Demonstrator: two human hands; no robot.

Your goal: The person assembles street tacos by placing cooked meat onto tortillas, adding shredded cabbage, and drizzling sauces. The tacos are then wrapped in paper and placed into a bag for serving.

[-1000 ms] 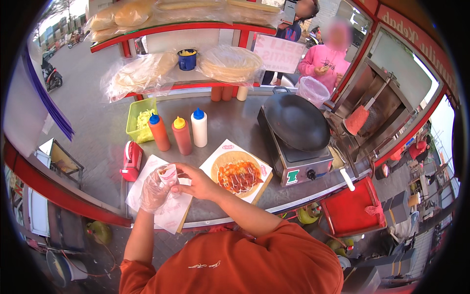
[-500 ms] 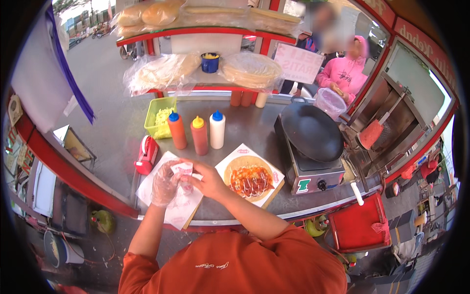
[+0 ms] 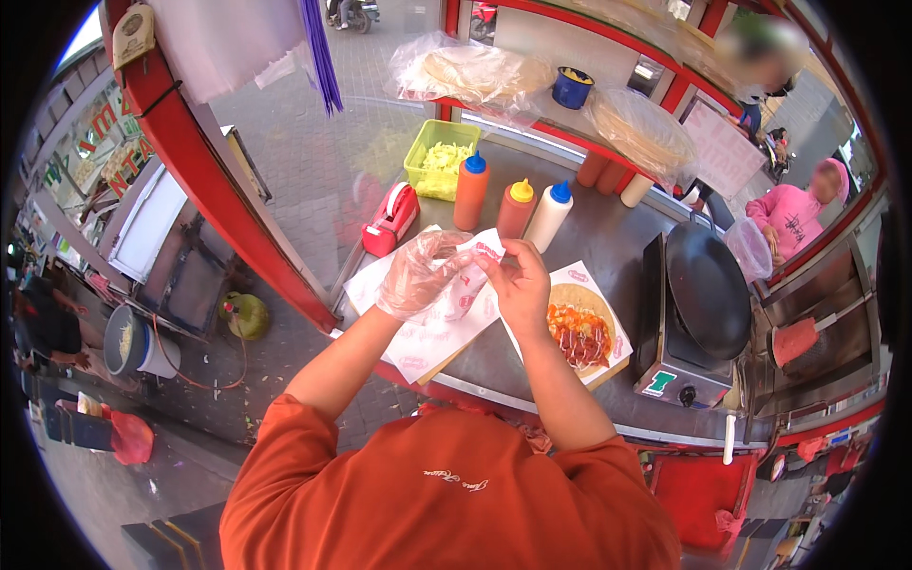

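Note:
Both hands are closed on a white paper wrap with red print (image 3: 465,293), shaped like a slim roll; what is inside it is hidden. My left hand (image 3: 410,277), in a clear plastic glove, grips its left side. The bare fingers of my right hand (image 3: 522,290) pinch the paper's upper right edge. Beneath them lie printed white paper sheets (image 3: 427,344) on the metal counter. Just right of my right hand, a round flatbread (image 3: 566,296) topped with sauced filling and white sauce lies flat on another paper sheet (image 3: 617,350).
Beyond my hands stand an orange squeeze bottle (image 3: 470,195), a red one (image 3: 516,211) and a white one (image 3: 551,217). A red tape dispenser (image 3: 389,220) and a green basket (image 3: 415,161) of shredded vegetable sit at left. At right, a black pan (image 3: 708,290) rests on a stove (image 3: 655,366).
The view has swung to the left, so the counter appears further right and tilted. My right-hand fingers have shifted to the wrap's upper edge, and a paper corner stands up between the hands.

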